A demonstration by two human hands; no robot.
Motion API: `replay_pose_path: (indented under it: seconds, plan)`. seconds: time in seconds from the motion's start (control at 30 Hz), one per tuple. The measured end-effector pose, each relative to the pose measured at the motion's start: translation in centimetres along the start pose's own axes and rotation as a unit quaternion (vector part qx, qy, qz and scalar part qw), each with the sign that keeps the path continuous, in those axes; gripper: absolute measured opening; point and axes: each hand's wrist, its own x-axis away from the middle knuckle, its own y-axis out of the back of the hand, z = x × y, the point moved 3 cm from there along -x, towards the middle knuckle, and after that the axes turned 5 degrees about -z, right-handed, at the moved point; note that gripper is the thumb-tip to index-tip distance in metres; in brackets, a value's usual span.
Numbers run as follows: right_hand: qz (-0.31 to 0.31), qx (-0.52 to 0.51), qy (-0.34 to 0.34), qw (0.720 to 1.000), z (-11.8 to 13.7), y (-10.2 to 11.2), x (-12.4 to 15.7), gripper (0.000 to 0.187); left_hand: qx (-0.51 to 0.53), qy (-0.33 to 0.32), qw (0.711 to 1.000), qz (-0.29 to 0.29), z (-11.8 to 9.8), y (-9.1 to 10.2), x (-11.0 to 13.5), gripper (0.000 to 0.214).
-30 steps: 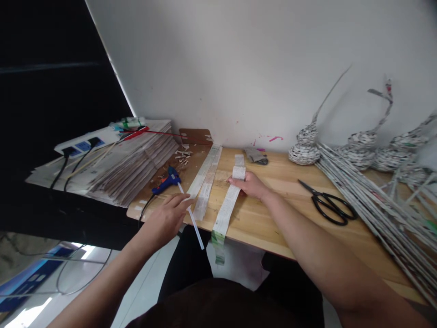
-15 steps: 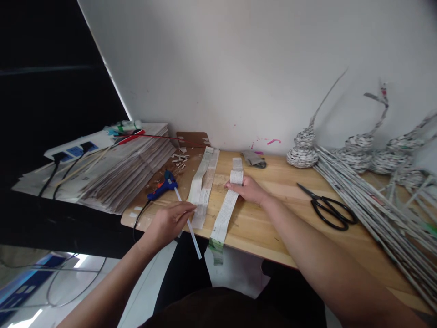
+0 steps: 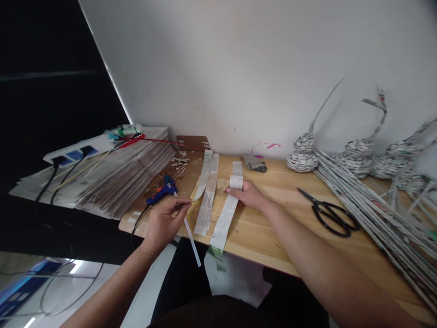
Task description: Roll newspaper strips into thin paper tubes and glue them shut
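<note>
L hand closed, thumb + forefinger pinching near end of thin paper strip. The strip curves up off the table, far end by the wall. R hand lies open, fingers pressing the printed strip flat; prob. not gripped. Blue glue gun just beside L hand. Scissors well apart, to the R.

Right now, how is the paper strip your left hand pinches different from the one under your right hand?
The left strip curves up off the table, its near end pinched by the left hand; the right strip lies flat, pressed by the right hand. The left strip ends above the tabletop; the right strip hangs over the front edge. Both are long, narrow strips of printed newspaper.
</note>
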Motion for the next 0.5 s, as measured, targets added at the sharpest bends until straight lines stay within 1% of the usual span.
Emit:
replay_pose_path:
  seconds: [0.07,0.13,0.2,0.27,0.33,0.4,0.43,0.5]
  plan:
    - [0.001,0.002,0.007,1.000,-0.1,0.0,0.0,0.033,0.018,0.019,1.000,-0.003,-0.1,-0.3,0.4,0.018]
    - [0.001,0.006,0.003,1.000,0.0,0.1,0.0,0.033,0.011,0.046,0.999,-0.017,0.1,-0.3,0.3,0.020]
    - [0.003,0.009,-0.002,1.000,0.1,0.1,0.1,0.033,-0.020,0.082,0.996,-0.040,0.3,0.2,-0.4,0.022]
    - [0.004,0.006,-0.004,1.000,0.2,0.0,0.2,0.032,-0.047,0.108,0.990,-0.077,0.5,1.0,-1.7,0.024]
    - [0.006,0.000,-0.004,1.000,0.3,0.0,0.2,0.032,-0.036,0.116,0.988,-0.099,0.4,1.3,-2.7,0.027]
    - [0.008,-0.010,-0.002,1.000,0.4,-0.1,0.2,0.033,-0.007,0.106,0.991,-0.087,0.0,0.9,-3.0,0.028]
    - [0.009,-0.013,0.000,1.000,0.4,-0.1,0.2,0.033,0.001,0.096,0.993,-0.069,-0.3,0.5,-2.8,0.027]
    - [0.008,-0.010,-0.001,1.000,0.4,-0.1,0.3,0.033,0.000,0.064,0.998,-0.013,-1.0,-0.6,-1.8,0.023]
